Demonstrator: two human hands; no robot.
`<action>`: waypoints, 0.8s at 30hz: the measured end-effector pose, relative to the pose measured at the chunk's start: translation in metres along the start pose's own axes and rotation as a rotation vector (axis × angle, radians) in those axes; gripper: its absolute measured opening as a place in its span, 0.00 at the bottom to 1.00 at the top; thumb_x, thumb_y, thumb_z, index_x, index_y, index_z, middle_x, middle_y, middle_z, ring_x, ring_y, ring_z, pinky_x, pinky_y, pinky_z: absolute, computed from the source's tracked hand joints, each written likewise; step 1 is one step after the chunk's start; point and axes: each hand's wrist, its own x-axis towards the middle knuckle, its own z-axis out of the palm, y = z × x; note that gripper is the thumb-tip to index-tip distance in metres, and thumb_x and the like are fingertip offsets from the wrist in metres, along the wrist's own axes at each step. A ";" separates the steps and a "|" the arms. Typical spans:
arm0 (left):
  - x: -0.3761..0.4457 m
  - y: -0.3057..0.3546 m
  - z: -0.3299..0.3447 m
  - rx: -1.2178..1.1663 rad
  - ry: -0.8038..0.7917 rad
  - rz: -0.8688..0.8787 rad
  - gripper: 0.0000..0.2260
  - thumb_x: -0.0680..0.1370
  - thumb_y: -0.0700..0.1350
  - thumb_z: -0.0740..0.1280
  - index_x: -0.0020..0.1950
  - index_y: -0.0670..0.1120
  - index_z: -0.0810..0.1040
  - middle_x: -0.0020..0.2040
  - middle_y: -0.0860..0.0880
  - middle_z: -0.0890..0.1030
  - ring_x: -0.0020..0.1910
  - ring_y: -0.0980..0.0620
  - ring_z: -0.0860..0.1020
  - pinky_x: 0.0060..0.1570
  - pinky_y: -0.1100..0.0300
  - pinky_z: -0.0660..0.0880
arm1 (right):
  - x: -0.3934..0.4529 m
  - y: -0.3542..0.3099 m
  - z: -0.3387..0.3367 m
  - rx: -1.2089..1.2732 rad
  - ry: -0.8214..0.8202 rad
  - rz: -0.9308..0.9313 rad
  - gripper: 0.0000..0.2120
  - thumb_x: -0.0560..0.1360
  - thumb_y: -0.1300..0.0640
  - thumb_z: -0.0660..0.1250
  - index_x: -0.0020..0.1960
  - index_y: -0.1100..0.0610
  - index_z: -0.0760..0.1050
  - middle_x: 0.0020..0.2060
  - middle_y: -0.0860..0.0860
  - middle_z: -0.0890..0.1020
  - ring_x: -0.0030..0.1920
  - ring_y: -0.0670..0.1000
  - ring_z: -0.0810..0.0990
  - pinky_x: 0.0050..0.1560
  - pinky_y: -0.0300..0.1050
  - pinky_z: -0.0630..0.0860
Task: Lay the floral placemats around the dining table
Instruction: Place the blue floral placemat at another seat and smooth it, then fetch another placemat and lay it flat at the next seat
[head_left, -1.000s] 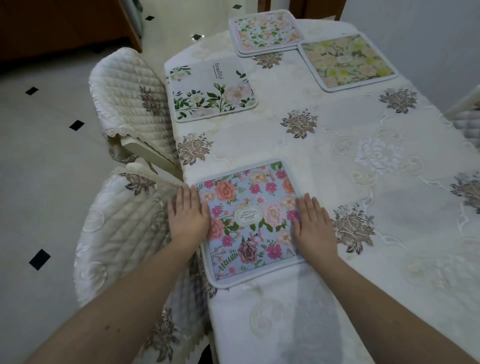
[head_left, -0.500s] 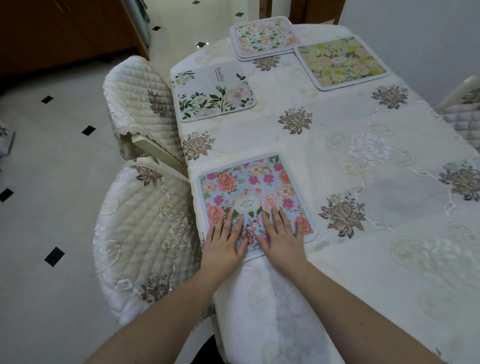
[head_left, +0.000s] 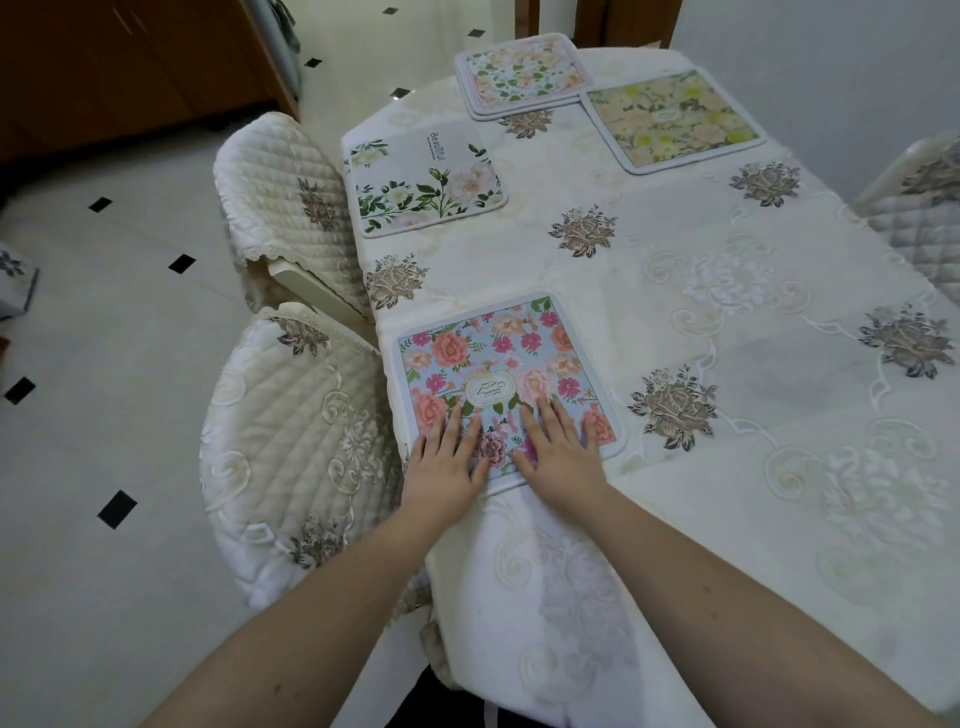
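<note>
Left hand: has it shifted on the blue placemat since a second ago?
Yes. The left hand went from the blue placemat's left edge to its near edge, beside the right hand.

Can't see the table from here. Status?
Left hand and right hand flat on the blue placemat. Three other spots laid, far one stacked. Nothing in the way.
</note>
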 end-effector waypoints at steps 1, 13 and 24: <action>-0.004 0.001 -0.005 0.016 -0.015 -0.014 0.28 0.83 0.60 0.46 0.81 0.56 0.41 0.82 0.51 0.41 0.80 0.49 0.42 0.78 0.47 0.46 | -0.004 0.002 -0.003 -0.014 -0.010 -0.006 0.32 0.81 0.38 0.47 0.80 0.46 0.39 0.79 0.48 0.38 0.78 0.49 0.37 0.76 0.60 0.34; -0.101 -0.007 -0.060 0.094 -0.084 -0.031 0.26 0.83 0.57 0.53 0.80 0.51 0.58 0.78 0.47 0.63 0.73 0.46 0.68 0.68 0.49 0.67 | -0.077 0.005 -0.045 -0.147 -0.136 -0.025 0.27 0.81 0.42 0.53 0.75 0.55 0.63 0.71 0.54 0.70 0.70 0.55 0.69 0.69 0.52 0.64; -0.196 -0.051 -0.114 -0.031 0.164 0.059 0.34 0.75 0.63 0.45 0.75 0.49 0.69 0.70 0.48 0.76 0.67 0.47 0.75 0.64 0.50 0.73 | -0.128 -0.062 -0.067 -0.104 -0.131 -0.106 0.29 0.82 0.37 0.48 0.76 0.52 0.62 0.71 0.51 0.71 0.70 0.53 0.70 0.67 0.49 0.66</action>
